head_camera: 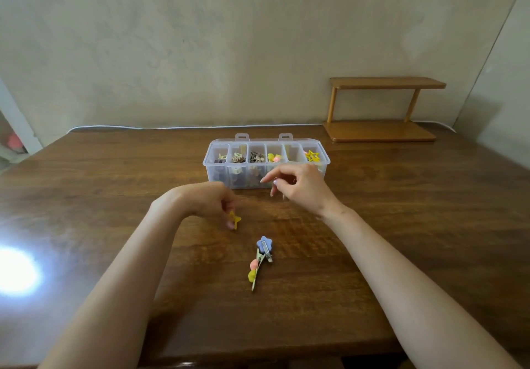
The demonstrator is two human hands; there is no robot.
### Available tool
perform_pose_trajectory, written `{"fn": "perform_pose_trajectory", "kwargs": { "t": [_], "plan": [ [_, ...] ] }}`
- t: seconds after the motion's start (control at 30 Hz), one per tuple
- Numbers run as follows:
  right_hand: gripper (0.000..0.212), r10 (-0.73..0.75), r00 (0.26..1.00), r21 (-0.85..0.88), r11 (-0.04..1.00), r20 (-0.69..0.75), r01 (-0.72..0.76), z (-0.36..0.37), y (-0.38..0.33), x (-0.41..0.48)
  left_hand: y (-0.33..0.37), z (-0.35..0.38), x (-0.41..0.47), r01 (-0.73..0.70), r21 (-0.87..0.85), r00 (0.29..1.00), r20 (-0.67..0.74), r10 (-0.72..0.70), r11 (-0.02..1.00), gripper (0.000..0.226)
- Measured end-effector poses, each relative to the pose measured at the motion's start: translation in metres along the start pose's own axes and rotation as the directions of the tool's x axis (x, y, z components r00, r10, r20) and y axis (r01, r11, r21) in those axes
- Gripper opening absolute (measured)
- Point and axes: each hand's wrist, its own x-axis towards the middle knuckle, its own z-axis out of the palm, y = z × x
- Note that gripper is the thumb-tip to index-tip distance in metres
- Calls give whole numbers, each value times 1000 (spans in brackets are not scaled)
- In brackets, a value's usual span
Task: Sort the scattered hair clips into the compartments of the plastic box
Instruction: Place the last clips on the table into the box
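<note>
Dark wooden counter runs back to a plain beige wall, with a clear plastic box of six compartments standing open near the middle. Brown and beige clips fill its left compartments; yellow star-outline clips lie in the far right one. Just in front, the left hand pinches a small yellow star-shaped clip above the wood. The right hand hovers by the box's front wall, fingers loosely curled, holding nothing. Nearer, a blue flower clip touches a long clip with pink and yellow balls.
</note>
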Motion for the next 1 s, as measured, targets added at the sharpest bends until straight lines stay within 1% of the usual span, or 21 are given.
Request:
{"fn": "perform_pose_trajectory", "kwargs": {
  "t": [0.03, 0.1, 0.13, 0.2, 0.33, 0.53, 0.6, 0.67, 0.73, 0.8, 0.83, 0.9, 0.93, 1.0],
  "plan": [
    [19, 32, 999, 59, 998, 18, -33, -1, -1, 0, 2, 2, 3, -52, -78, 994, -101, 44, 996, 19],
    [11, 74, 995, 155, 984, 72, -84, -2, -3, 1, 11, 6, 8, -168, -235, 946, -312, 90, 957, 16],
    [10, 89, 991, 178, 978, 98, -105, -2, -3, 1, 16, 9, 10, -217, -277, 915, -393, 96, 936, 14],
    [9, 115, 986, 185, 973, 118, -136, -1, -1, 2, 25, 13, 14, -290, -292, 860, -498, 114, 911, 10],
    [3, 146, 989, 201, 968, 39, -151, -4, 5, 4, 31, 19, 17, -381, -321, 796, -592, 131, 867, 5],
    [7, 115, 992, 172, 980, -56, -103, -11, 4, 5, 34, 25, 20, -433, -367, 699, -714, 49, 824, 5],
    [7, 114, 976, 85, 991, -183, -100, -15, 5, 7, 34, 28, 22, -438, -352, 649, -761, 20, 827, 5],
    [8, 104, 925, 22, 994, -365, -103, -24, 8, 11, 33, 31, 23, -438, -343, 624, -781, 7, 831, 5],
    [8, 103, 862, -2, 993, -497, -119, -32, 10, 15, 32, 32, 23, -431, -333, 636, -771, 21, 839, 6],
    [6, 102, 832, -77, 982, -545, -171, -36, 12, 22, 32, 32, 23, -433, -318, 660, -749, 56, 844, 6],
    [4, 104, 839, -137, 969, -534, -207, -37, 13, 25, 32, 32, 23, -440, -311, 668, -740, 76, 842, 6],
    [13, 117, 872, -270, 924, -476, -271, -35, 13, 29, 33, 30, 21, -453, -296, 685, -719, 116, 841, 7],
    [17, 123, 884, -311, 907, -451, -285, -34, 13, 30, 34, 29, 19, -451, -297, 709, -691, 137, 842, 9],
    [20, 124, 893, -337, 896, -433, -288, -34, 11, 27, 36, 25, 15, -410, -320, 802, -573, 170, 854, 21]
  ]
}}
